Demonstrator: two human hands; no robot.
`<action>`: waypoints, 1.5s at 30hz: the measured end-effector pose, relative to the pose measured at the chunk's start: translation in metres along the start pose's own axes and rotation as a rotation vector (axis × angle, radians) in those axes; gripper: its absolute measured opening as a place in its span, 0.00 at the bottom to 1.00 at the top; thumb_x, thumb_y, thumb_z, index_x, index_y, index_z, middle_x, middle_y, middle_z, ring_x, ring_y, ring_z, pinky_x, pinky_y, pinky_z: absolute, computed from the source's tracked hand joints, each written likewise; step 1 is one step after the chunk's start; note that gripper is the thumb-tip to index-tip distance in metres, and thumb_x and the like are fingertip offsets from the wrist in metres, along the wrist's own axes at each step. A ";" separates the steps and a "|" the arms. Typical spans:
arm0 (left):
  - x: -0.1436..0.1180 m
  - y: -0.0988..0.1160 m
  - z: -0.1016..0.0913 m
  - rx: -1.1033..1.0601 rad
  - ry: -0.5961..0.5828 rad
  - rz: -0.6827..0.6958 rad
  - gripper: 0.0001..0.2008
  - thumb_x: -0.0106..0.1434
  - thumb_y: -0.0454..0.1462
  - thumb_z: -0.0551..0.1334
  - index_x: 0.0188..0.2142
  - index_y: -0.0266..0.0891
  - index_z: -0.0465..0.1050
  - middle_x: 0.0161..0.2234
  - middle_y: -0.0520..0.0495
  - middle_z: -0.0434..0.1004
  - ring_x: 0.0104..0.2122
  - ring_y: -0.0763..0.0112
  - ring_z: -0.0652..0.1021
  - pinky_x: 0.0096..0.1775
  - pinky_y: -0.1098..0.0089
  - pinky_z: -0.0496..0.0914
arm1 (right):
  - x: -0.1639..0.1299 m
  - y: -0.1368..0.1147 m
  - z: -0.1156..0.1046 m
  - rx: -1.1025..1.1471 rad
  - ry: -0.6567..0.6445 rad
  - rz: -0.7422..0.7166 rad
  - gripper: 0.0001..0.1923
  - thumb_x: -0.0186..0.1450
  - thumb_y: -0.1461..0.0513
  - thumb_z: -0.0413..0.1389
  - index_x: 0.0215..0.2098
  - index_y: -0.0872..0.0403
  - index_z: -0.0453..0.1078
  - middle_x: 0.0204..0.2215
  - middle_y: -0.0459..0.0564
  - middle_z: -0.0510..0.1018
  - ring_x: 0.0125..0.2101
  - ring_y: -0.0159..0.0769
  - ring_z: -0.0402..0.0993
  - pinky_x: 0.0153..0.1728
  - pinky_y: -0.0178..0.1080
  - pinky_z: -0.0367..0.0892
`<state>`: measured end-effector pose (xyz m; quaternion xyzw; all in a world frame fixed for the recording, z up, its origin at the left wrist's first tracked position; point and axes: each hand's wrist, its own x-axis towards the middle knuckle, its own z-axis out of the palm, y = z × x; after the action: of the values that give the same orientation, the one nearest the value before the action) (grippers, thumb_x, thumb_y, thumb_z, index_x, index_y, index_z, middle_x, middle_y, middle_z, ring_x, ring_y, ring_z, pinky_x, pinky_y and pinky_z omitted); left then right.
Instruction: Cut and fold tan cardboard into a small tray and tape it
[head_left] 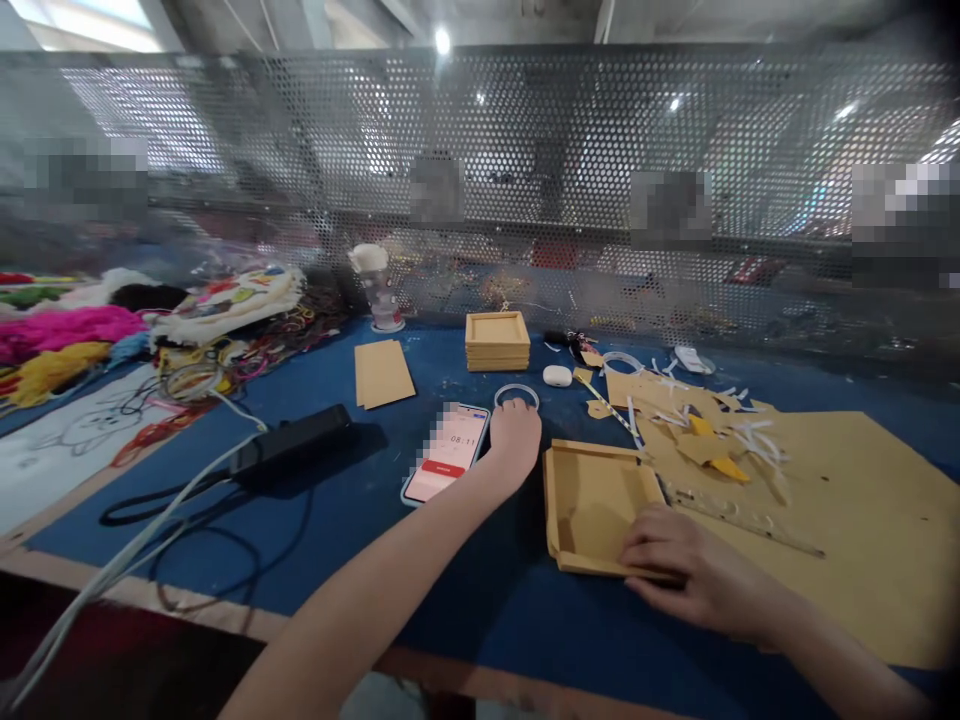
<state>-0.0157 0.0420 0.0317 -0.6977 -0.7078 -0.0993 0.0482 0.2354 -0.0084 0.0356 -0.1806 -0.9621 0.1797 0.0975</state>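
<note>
My left hand (513, 437) reaches forward over the blue table and rests its fingers on a clear ring (516, 391), right beside a phone (447, 452) with a lit screen. My right hand (679, 572) lies on the near edge of a shallow tan cardboard tray (596, 495), fingers pressed on its rim. To the right of the tray lies a large tan cardboard sheet (847, 520) with paper scraps (701, 425) on it. Whether the left fingers close around the ring cannot be made out.
A stack of tan trays (497, 340) stands at the back middle, a flat tan card (382, 372) to its left. A black box (289, 443) with cables sits left. Coloured yarn and fabric (67, 335) pile up far left. A perforated metal screen (525, 170) closes the back.
</note>
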 end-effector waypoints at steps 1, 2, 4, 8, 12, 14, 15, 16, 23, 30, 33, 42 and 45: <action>0.001 0.001 0.001 0.001 0.015 0.003 0.15 0.67 0.39 0.59 0.51 0.34 0.68 0.49 0.40 0.71 0.45 0.61 0.75 0.44 0.58 0.72 | 0.000 -0.002 -0.002 0.007 -0.001 -0.007 0.08 0.67 0.62 0.52 0.37 0.53 0.74 0.32 0.52 0.75 0.36 0.37 0.70 0.38 0.41 0.66; 0.001 0.003 0.001 -0.004 0.029 0.013 0.17 0.67 0.41 0.59 0.52 0.36 0.67 0.50 0.42 0.70 0.45 0.62 0.75 0.45 0.57 0.72 | -0.001 -0.004 -0.003 0.013 -0.002 -0.015 0.08 0.67 0.63 0.52 0.37 0.53 0.73 0.31 0.52 0.75 0.35 0.37 0.70 0.38 0.41 0.66; -0.001 0.007 -0.002 -0.027 0.059 0.049 0.15 0.68 0.39 0.57 0.51 0.34 0.67 0.48 0.40 0.71 0.45 0.62 0.75 0.46 0.57 0.71 | -0.001 -0.007 -0.006 0.023 -0.009 -0.030 0.07 0.65 0.63 0.53 0.35 0.53 0.73 0.31 0.52 0.75 0.35 0.37 0.71 0.39 0.42 0.67; -0.015 0.023 -0.017 -0.129 0.106 0.190 0.09 0.69 0.33 0.51 0.42 0.30 0.67 0.34 0.41 0.76 0.38 0.62 0.77 0.43 0.62 0.69 | -0.005 -0.004 -0.006 0.013 0.038 -0.038 0.05 0.64 0.63 0.54 0.36 0.52 0.72 0.32 0.51 0.76 0.35 0.38 0.72 0.40 0.43 0.68; -0.045 0.041 -0.021 -0.422 0.118 0.431 0.09 0.69 0.39 0.51 0.37 0.38 0.65 0.26 0.50 0.74 0.28 0.68 0.77 0.31 0.70 0.67 | -0.010 0.006 0.002 -0.002 0.380 0.145 0.15 0.66 0.63 0.53 0.51 0.50 0.66 0.34 0.51 0.76 0.33 0.37 0.73 0.37 0.40 0.69; -0.060 0.046 -0.017 -0.532 0.149 0.517 0.15 0.69 0.45 0.51 0.30 0.39 0.65 0.23 0.51 0.72 0.25 0.69 0.75 0.28 0.72 0.64 | -0.012 0.009 0.006 0.009 0.494 0.189 0.16 0.66 0.64 0.54 0.52 0.49 0.64 0.33 0.49 0.76 0.32 0.35 0.73 0.35 0.39 0.70; -0.065 0.047 -0.014 -0.558 0.160 0.546 0.17 0.69 0.46 0.51 0.28 0.39 0.65 0.22 0.51 0.70 0.24 0.70 0.74 0.26 0.72 0.63 | -0.013 0.009 0.008 0.013 0.527 0.187 0.16 0.66 0.64 0.54 0.51 0.49 0.64 0.32 0.48 0.75 0.31 0.34 0.73 0.35 0.38 0.70; -0.070 0.047 -0.011 -0.579 0.172 0.554 0.18 0.69 0.46 0.49 0.27 0.39 0.64 0.21 0.52 0.69 0.23 0.71 0.73 0.25 0.72 0.61 | -0.012 0.008 0.010 0.019 0.554 0.187 0.15 0.65 0.64 0.55 0.50 0.48 0.65 0.31 0.47 0.75 0.30 0.33 0.73 0.34 0.37 0.70; -0.076 0.043 -0.004 -0.601 0.138 0.700 0.17 0.69 0.40 0.46 0.27 0.39 0.65 0.21 0.51 0.69 0.22 0.71 0.71 0.27 0.71 0.60 | -0.007 0.003 0.013 0.020 0.560 0.247 0.11 0.65 0.62 0.56 0.46 0.50 0.65 0.30 0.46 0.74 0.30 0.34 0.73 0.32 0.37 0.69; -0.078 0.041 -0.006 -0.879 -0.066 0.623 0.11 0.67 0.37 0.47 0.28 0.40 0.60 0.21 0.53 0.63 0.23 0.73 0.67 0.27 0.73 0.59 | -0.005 0.009 0.013 0.048 0.505 0.398 0.06 0.67 0.58 0.51 0.38 0.52 0.66 0.29 0.48 0.75 0.30 0.37 0.72 0.32 0.38 0.68; -0.078 0.037 -0.008 -1.057 -0.143 0.600 0.09 0.66 0.34 0.45 0.31 0.40 0.60 0.25 0.52 0.65 0.26 0.73 0.68 0.30 0.73 0.62 | -0.006 0.013 0.013 0.245 0.594 0.489 0.10 0.69 0.54 0.48 0.39 0.52 0.64 0.25 0.45 0.73 0.26 0.34 0.71 0.30 0.36 0.67; -0.080 0.038 -0.014 -1.206 -0.216 0.695 0.12 0.68 0.32 0.43 0.40 0.38 0.64 0.39 0.45 0.71 0.41 0.68 0.72 0.46 0.67 0.66 | 0.005 0.021 0.014 0.754 0.621 0.613 0.19 0.65 0.46 0.51 0.29 0.52 0.67 0.20 0.46 0.73 0.22 0.35 0.69 0.26 0.36 0.65; -0.080 0.041 -0.012 -1.091 -0.193 0.746 0.13 0.70 0.36 0.44 0.41 0.37 0.65 0.40 0.43 0.72 0.41 0.66 0.73 0.46 0.66 0.66 | 0.007 0.018 0.015 0.811 0.604 0.637 0.18 0.63 0.47 0.54 0.34 0.52 0.72 0.22 0.47 0.73 0.21 0.36 0.70 0.24 0.37 0.67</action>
<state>0.0264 -0.0387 0.0294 -0.8259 -0.2685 -0.3567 -0.3442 0.2309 0.0051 0.0156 -0.4518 -0.6449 0.4935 0.3693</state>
